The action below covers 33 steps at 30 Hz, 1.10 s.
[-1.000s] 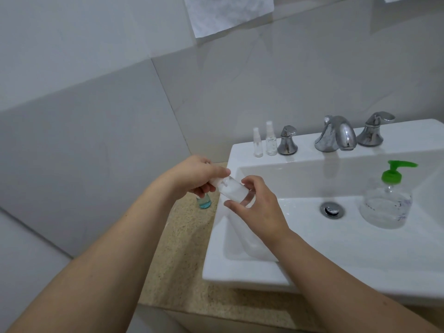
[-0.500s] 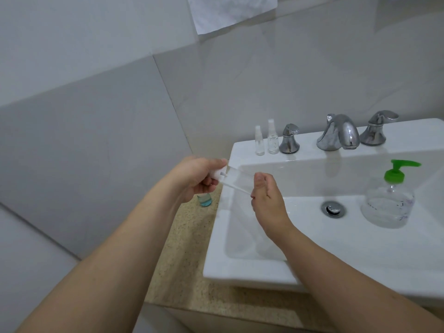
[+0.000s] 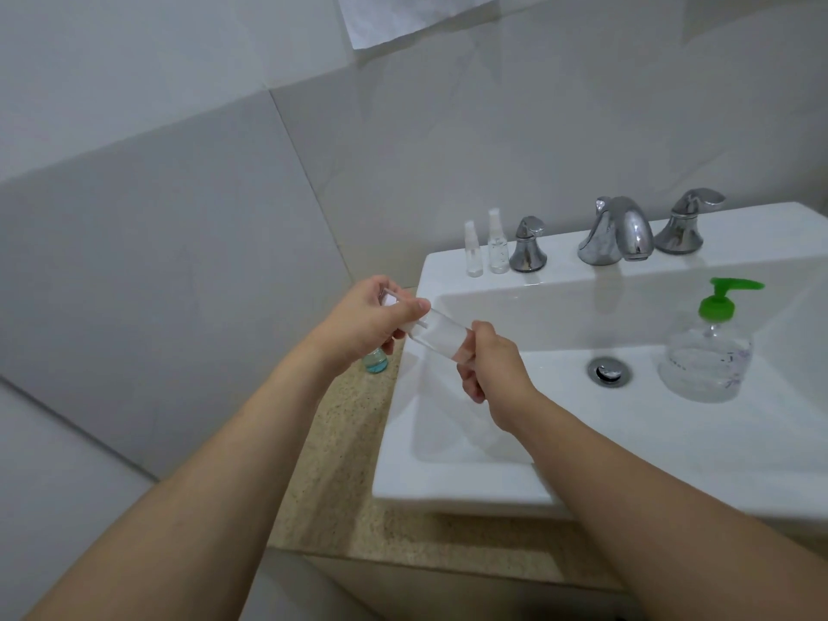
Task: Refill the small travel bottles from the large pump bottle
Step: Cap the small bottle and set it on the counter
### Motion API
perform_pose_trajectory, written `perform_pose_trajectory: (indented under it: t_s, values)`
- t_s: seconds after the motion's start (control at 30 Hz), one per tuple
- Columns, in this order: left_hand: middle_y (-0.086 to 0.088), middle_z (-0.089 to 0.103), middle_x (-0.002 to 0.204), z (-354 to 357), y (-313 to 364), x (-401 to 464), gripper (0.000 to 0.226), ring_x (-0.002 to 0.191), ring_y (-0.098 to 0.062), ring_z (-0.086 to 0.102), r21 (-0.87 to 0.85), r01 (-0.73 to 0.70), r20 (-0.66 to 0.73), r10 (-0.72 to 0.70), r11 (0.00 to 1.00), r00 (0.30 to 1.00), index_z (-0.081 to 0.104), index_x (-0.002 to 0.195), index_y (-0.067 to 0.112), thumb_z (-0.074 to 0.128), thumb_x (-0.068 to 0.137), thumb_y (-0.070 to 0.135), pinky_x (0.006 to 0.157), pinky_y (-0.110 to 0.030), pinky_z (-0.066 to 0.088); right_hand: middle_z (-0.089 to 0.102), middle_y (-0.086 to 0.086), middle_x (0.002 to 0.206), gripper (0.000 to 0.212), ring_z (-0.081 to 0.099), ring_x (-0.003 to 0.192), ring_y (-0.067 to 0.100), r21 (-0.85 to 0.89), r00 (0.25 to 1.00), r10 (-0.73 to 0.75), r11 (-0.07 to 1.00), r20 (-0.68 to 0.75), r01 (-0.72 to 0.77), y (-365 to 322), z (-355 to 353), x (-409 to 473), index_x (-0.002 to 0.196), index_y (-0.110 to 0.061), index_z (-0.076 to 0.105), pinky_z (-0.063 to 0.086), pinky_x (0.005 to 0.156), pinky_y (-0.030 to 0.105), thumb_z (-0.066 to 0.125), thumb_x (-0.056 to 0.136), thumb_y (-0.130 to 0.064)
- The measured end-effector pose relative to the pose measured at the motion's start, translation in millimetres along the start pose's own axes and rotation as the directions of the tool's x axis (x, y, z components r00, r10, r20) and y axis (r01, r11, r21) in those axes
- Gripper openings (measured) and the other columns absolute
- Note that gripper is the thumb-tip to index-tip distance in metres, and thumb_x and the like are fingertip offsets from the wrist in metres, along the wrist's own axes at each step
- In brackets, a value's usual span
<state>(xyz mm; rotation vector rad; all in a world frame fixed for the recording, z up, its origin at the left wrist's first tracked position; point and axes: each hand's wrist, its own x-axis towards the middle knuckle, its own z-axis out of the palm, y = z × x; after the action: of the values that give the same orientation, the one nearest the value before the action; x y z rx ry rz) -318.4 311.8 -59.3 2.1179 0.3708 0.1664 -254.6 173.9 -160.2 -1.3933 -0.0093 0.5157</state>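
Over the sink's left rim I hold a small clear travel bottle (image 3: 441,336) tilted between both hands. My left hand (image 3: 367,322) pinches its white spray top (image 3: 403,312) at the upper left. My right hand (image 3: 490,367) grips the bottle's lower end. The large clear pump bottle (image 3: 705,356) with a green pump head stands inside the basin at the right, apart from both hands. Two more small clear spray bottles (image 3: 486,251) stand upright on the sink's back ledge, left of the left tap handle.
A white sink (image 3: 448,481) sits on a speckled beige counter (image 3: 345,463). A chrome faucet (image 3: 616,233) with two handles lines the back ledge, and a drain (image 3: 609,370) lies in the basin. A small bottle of blue liquid (image 3: 375,360) stands on the counter below my left hand.
Half a second ago the spray top with its tube was pulled out from the bottle; now the top sits at the bottle's mouth again. Both hands shifted slightly right.
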Motion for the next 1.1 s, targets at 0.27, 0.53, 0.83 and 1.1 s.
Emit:
perform_pose_trajectory:
  t_s: [0.27, 0.53, 0.83, 1.1]
  values:
    - [-0.003, 0.064, 0.081, -11, 20, -1, 0.021, 0.062, -0.022, 0.066, 0.3, 0.027, -0.22, 0.042, 0.954, 0.975, 0.056, 0.086, 0.016, 0.073, 0.086, 0.028, 0.061, -0.037, 0.059, 0.049, -0.001, 0.122, 0.03, 0.052, 0.101, 0.015, -0.323, 0.936, -0.327, 0.907, -0.129, 0.272, -9, 15, -14, 0.113, -0.021, 0.049, 0.038, 0.084, 0.032, 0.035, 0.098, -0.043]
    - [0.003, 0.057, 0.066, -41, 15, 4, 0.026, 0.044, -0.015, 0.06, 0.464, 0.116, -0.34, 0.055, 0.878, 0.939, 0.05, 0.069, 0.022, 0.07, 0.085, 0.025, 0.033, -0.016, 0.034, 0.022, 0.005, 0.155, 0.05, 0.024, 0.14, 0.023, -0.835, 0.705, -0.662, 0.218, 0.255, 0.506, -30, 36, -33, 0.145, -0.017, 0.032, 0.017, 0.112, 0.041, 0.039, 0.098, -0.033]
    - [-0.007, 0.064, 0.086, -31, -34, 30, 0.021, 0.07, -0.026, 0.067, 0.471, 0.273, -0.322, -0.124, 0.839, 0.939, 0.054, 0.08, 0.014, 0.072, 0.081, 0.026, 0.059, -0.033, 0.056, 0.015, 0.006, 0.157, 0.068, 0.011, 0.144, 0.027, -0.885, 0.761, -0.492, -0.043, 0.422, 0.464, -15, 41, -22, 0.149, -0.021, 0.018, 0.008, 0.115, 0.044, 0.041, 0.093, -0.053]
    - [-0.005, 0.061, 0.079, -19, -59, 39, 0.028, 0.063, -0.02, 0.056, 0.555, 0.307, -0.289, -0.167, 0.773, 0.943, 0.05, 0.074, 0.017, 0.073, 0.08, 0.03, 0.047, -0.026, 0.033, 0.025, 0.006, 0.153, 0.067, 0.021, 0.139, 0.027, -0.879, 0.764, -0.476, -0.041, 0.435, 0.475, -6, 48, -12, 0.146, -0.019, 0.024, 0.016, 0.111, 0.042, 0.043, 0.091, -0.052]
